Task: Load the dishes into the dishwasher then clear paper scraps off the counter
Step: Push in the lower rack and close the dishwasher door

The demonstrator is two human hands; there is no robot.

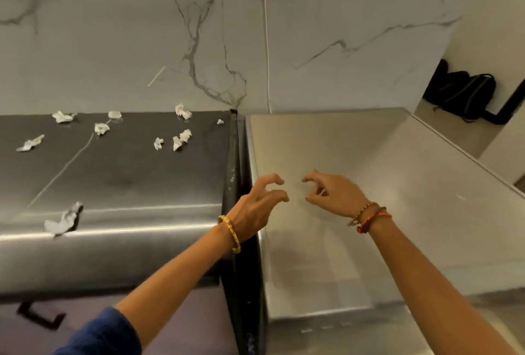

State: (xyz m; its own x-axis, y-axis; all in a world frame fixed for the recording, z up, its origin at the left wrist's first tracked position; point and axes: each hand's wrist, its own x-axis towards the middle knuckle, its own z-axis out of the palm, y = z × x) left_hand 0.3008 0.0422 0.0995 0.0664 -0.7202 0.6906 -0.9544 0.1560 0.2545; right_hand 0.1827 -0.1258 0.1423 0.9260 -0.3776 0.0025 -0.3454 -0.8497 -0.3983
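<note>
Several crumpled white paper scraps lie on the dark steel counter (pixel 119 173) at the left: one near the front edge (pixel 63 219), a pair in the middle (pixel 181 139), others along the back (pixel 63 116). My left hand (pixel 257 207) and my right hand (pixel 331 195) hover side by side over the flat steel top of the unit (pixel 412 198) at the right. Both have loosely curled fingers and hold nothing. No dishes are in sight.
A marble wall stands behind both surfaces, with a socket and white cable (pixel 267 50) running down it. A dark gap (pixel 235 161) separates counter and steel unit. A black backpack (pixel 466 93) lies on the floor at the far right.
</note>
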